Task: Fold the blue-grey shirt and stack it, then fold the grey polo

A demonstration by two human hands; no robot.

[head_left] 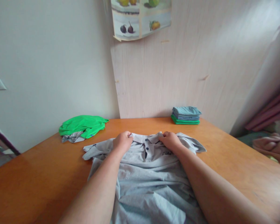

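As our left hand (pixel 122 140) and right hand (pixel 170 140) clamp the grey polo shirt (pixel 149 180) collar, we log: shirt on wooden table (pixel 37 174) | chest print (pixel 165 152): too small to read

pale grey shirt (pixel 144 177), bright green garment (pixel 84 124), orange-brown table (pixel 235 155).

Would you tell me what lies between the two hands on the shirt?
Head view: between the left hand and right hand lies the collar of the grey shirt, with dark buttons.

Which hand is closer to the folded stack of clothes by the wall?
Right. The right hand grips the grey shirt in front of the folded stack; the left hand grips it farther left.
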